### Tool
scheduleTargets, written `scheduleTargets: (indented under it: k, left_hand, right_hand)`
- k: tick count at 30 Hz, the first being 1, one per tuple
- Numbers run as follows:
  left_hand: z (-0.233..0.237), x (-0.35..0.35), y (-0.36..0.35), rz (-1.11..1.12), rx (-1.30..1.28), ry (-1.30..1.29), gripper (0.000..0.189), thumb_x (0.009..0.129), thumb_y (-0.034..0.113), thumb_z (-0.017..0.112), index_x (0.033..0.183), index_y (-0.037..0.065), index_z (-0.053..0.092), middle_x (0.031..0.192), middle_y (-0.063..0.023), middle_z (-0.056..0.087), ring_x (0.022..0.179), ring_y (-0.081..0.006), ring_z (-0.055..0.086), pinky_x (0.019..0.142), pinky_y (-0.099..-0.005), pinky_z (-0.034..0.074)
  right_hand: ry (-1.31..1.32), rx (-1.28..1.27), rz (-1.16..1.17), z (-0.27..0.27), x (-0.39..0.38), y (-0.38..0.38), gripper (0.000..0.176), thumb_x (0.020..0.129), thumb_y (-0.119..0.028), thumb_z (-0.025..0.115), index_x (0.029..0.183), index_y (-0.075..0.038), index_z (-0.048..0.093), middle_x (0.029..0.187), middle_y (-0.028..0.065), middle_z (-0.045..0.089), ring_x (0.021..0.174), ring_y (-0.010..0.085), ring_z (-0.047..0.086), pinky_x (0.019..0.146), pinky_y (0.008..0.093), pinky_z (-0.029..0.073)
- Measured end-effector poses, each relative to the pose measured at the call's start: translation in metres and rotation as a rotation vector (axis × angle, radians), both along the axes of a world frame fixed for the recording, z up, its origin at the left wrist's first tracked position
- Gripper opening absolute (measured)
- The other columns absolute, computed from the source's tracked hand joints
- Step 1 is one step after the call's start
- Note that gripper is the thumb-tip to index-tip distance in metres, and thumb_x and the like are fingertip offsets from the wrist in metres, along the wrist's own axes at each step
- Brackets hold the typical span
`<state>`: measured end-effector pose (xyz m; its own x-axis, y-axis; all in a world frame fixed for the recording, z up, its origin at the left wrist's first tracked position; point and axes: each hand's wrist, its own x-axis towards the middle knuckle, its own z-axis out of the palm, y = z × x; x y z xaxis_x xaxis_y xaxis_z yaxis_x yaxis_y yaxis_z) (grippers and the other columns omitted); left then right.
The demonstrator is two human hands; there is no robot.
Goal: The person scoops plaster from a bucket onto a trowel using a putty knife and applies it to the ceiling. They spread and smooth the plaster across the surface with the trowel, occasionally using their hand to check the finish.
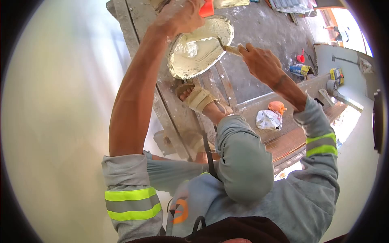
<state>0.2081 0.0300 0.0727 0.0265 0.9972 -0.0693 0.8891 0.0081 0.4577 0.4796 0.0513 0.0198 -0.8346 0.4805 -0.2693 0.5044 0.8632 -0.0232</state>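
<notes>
A round basin (pixel 229 25), its rim crusted with dried putty, stands on the planks ahead of me. Creamy white putty (pixel 204 47) lies inside it. My right hand (pixel 262 64) is closed around the handle of a putty knife (pixel 231 50), whose blade dips into the basin at its right side. Over the basin's far left edge, my left hand (pixel 180 17) is closed on a flat orange-red spreader (pixel 207 8). Only part of the spreader shows at the top of the view.
I squat on wooden planks (pixel 162 109), a sandalled foot (pixel 198 97) close to the basin. A pale wall (pixel 60 121) rises at the left. To the right, a white bag (pixel 269 120) with an orange bundle rests on boards. A red dipper (pixel 300 57) lies on the concrete floor below.
</notes>
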Motion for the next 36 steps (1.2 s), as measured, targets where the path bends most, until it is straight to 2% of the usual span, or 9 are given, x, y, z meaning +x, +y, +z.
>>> scheduleTargets:
  k: [1, 4, 6, 9, 13, 16, 25, 28, 36]
  left_hand:
    - [-0.003, 0.0, -0.005, 0.015, 0.08, 0.009, 0.021, 0.081, 0.018, 0.061, 0.084, -0.002, 0.065, 0.092, -0.0271, 0.067, 0.09, -0.0395, 0.066, 0.078, -0.0462, 0.051]
    - [-0.002, -0.001, 0.004, 0.046, -0.089, -0.111, 0.021, 0.081, 0.019, 0.061, 0.086, -0.001, 0.065, 0.096, -0.0266, 0.067, 0.094, -0.0389, 0.066, 0.083, -0.0452, 0.051]
    - [-0.01, 0.003, 0.01, 0.045, -0.075, -0.034, 0.022, 0.081, 0.02, 0.061, 0.087, -0.001, 0.066, 0.098, -0.0259, 0.067, 0.096, -0.0384, 0.066, 0.084, -0.045, 0.05]
    - [-0.037, 0.009, 0.018, -0.007, 0.021, 0.044, 0.023, 0.081, 0.021, 0.061, 0.089, 0.0, 0.067, 0.098, -0.0251, 0.068, 0.096, -0.0379, 0.066, 0.084, -0.0453, 0.051]
    - [-0.047, 0.014, 0.017, 0.073, 0.029, 0.098, 0.024, 0.08, 0.021, 0.061, 0.088, -0.002, 0.067, 0.093, -0.0256, 0.068, 0.092, -0.0384, 0.067, 0.082, -0.0472, 0.051]
    - [-0.025, 0.012, 0.003, 0.112, 0.046, -0.076, 0.023, 0.079, 0.019, 0.062, 0.089, -0.002, 0.066, 0.09, -0.0266, 0.067, 0.09, -0.0393, 0.066, 0.081, -0.0482, 0.051]
    - [-0.037, 0.034, -0.002, 0.071, 0.191, -0.105, 0.023, 0.079, 0.019, 0.067, 0.089, -0.002, 0.065, 0.089, -0.0275, 0.066, 0.088, -0.0409, 0.066, 0.082, -0.0485, 0.05]
    - [-0.021, 0.046, 0.007, 0.067, 0.03, -0.198, 0.019, 0.081, 0.015, 0.064, 0.089, -0.002, 0.065, 0.091, -0.0279, 0.066, 0.089, -0.0414, 0.066, 0.08, -0.0474, 0.051]
    - [-0.041, 0.054, 0.032, 0.097, 0.139, -0.059, 0.018, 0.081, 0.011, 0.057, 0.087, -0.003, 0.065, 0.09, -0.0285, 0.066, 0.088, -0.0397, 0.067, 0.079, -0.0473, 0.053]
  right_hand:
    - [0.005, 0.02, -0.02, 0.007, -0.004, -0.002, 0.032, 0.088, -0.007, 0.055, 0.119, 0.0, 0.054, 0.098, 0.0138, 0.062, 0.076, 0.0293, 0.069, 0.063, 0.0382, 0.057]
    - [-0.014, 0.074, -0.085, 0.04, -0.007, -0.016, 0.029, 0.088, -0.007, 0.055, 0.117, 0.001, 0.055, 0.097, 0.0146, 0.062, 0.075, 0.0283, 0.069, 0.063, 0.0365, 0.057]
    - [-0.042, 0.138, -0.11, 0.05, -0.018, -0.019, 0.027, 0.088, -0.007, 0.055, 0.114, 0.001, 0.056, 0.096, 0.0154, 0.062, 0.075, 0.0277, 0.069, 0.063, 0.0357, 0.057]
    - [-0.141, 0.293, -0.06, 0.027, -0.042, -0.013, 0.022, 0.089, -0.007, 0.054, 0.108, 0.002, 0.058, 0.097, 0.0157, 0.062, 0.075, 0.0269, 0.069, 0.062, 0.0353, 0.057]
    - [-0.116, 0.122, -0.008, -0.007, -0.032, 0.011, 0.024, 0.092, -0.014, 0.057, 0.111, -0.001, 0.053, 0.09, 0.0161, 0.063, 0.073, 0.0339, 0.068, 0.062, 0.0411, 0.056]
    - [-0.124, -0.076, 0.015, -0.015, -0.013, 0.049, 0.025, 0.093, -0.023, 0.06, 0.107, -0.003, 0.053, 0.086, 0.0179, 0.064, 0.074, 0.0373, 0.066, 0.064, 0.0465, 0.053]
    - [-0.091, -0.532, -0.033, -0.066, 0.013, 0.092, 0.026, 0.095, -0.028, 0.057, 0.101, -0.004, 0.052, 0.082, 0.0195, 0.061, 0.076, 0.0398, 0.061, 0.067, 0.0489, 0.047]
    - [0.051, -0.296, -0.013, -0.087, 0.025, 0.08, 0.027, 0.096, -0.03, 0.055, 0.096, -0.003, 0.051, 0.079, 0.0197, 0.06, 0.075, 0.0399, 0.059, 0.066, 0.048, 0.046]
    - [0.223, -0.457, -0.132, -0.128, 0.048, 0.041, 0.033, 0.096, -0.036, 0.055, 0.093, -0.003, 0.051, 0.076, 0.0201, 0.058, 0.071, 0.0403, 0.058, 0.063, 0.0486, 0.045]
